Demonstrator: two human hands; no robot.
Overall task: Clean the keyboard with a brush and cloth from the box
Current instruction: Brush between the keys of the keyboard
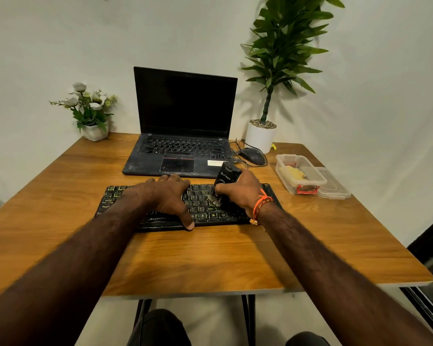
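A black keyboard [205,208] with yellow-green key legends lies on the wooden table in front of me. My left hand [168,196] rests flat on its left and middle part, fingers spread to the far edge and thumb at the near edge. My right hand [243,193] grips a black brush tool [226,179], held upright over the right side of the keyboard. Its pale bristles [214,199] touch the keys. A clear plastic box [300,174] stands at the right, with a yellowish cloth [294,172] inside it.
An open black laptop [183,126] sits behind the keyboard, with a wired mouse [251,156] to its right. The box's lid [334,184] lies beside the box. A white flower pot [94,132] stands back left and a tall potted plant [260,138] back right.
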